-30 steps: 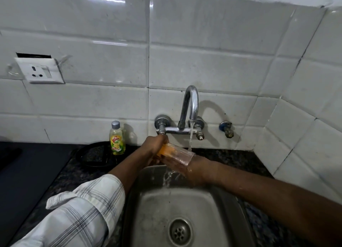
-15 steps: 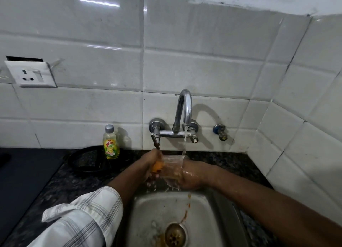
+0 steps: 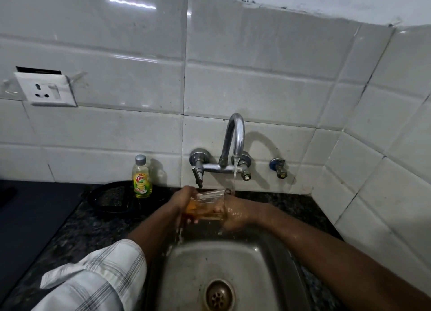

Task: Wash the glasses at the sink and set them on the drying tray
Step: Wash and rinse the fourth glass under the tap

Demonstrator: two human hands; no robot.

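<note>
Head view: steel sink (image 3: 233, 261) set in speckled dark counter (image 3: 77, 226), white-tiled wall (image 3: 233, 77).

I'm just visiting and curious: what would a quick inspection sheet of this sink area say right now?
Surface: dark speckled counter around a steel sink.
Job's things: one glass with amber liquid, held under the running tap; no drying tray in view.
Clutter: dish soap bottle; black round tray behind it.
Grippers: left hand and right hand both grip the glass.
Cables: nothing seen.
Surroundings: white tiled wall; wall socket.
</note>
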